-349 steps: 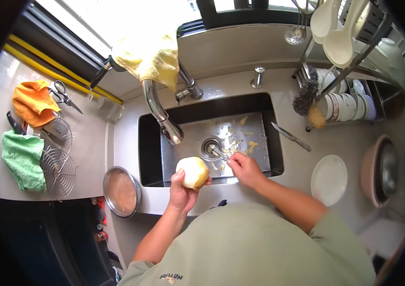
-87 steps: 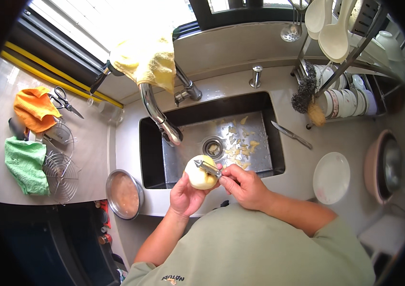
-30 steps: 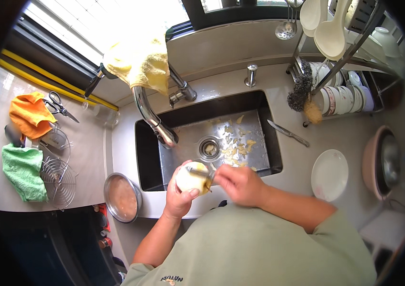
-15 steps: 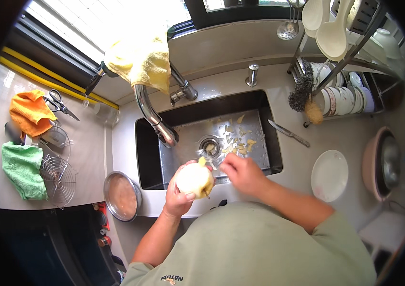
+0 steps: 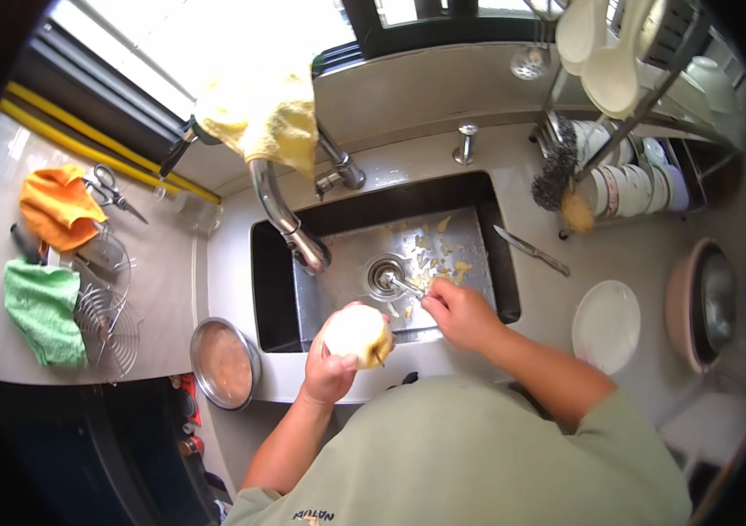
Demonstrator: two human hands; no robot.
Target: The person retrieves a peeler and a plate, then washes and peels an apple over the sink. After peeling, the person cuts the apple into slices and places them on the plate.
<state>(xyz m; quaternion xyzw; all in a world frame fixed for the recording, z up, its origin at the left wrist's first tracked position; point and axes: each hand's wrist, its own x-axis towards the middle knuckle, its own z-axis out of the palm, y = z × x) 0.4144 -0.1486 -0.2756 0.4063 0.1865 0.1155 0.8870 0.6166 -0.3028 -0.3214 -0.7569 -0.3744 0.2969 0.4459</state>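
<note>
My left hand [image 5: 329, 373] is wrapped round a mostly peeled pear [image 5: 355, 338], white-fleshed, with some yellow-brown skin left around a dark spot on its near right side. The pear is over the sink's near edge. To its right, my right hand [image 5: 462, 317] grips a metal peeler [image 5: 408, 287], whose head points left over the drain [image 5: 387, 276], apart from the pear. Pale strips of peel [image 5: 443, 250] lie scattered on the floor of the steel sink [image 5: 351, 250].
A knife [image 5: 532, 250] and white plate [image 5: 607, 326] lie right of the sink; a pink basin [image 5: 697, 302] stands beyond. Left are a metal bowl [image 5: 225, 363] of pinkish contents, cloths and scissors [image 5: 115, 193]. The faucet [image 5: 281, 210] arches over the sink; a dish rack [image 5: 636, 188] stands back right.
My right hand has moved slightly right and down, away from the pear, and the peeler now shows clearly over the drain. A strip of peel has come off the pear's upper end.
</note>
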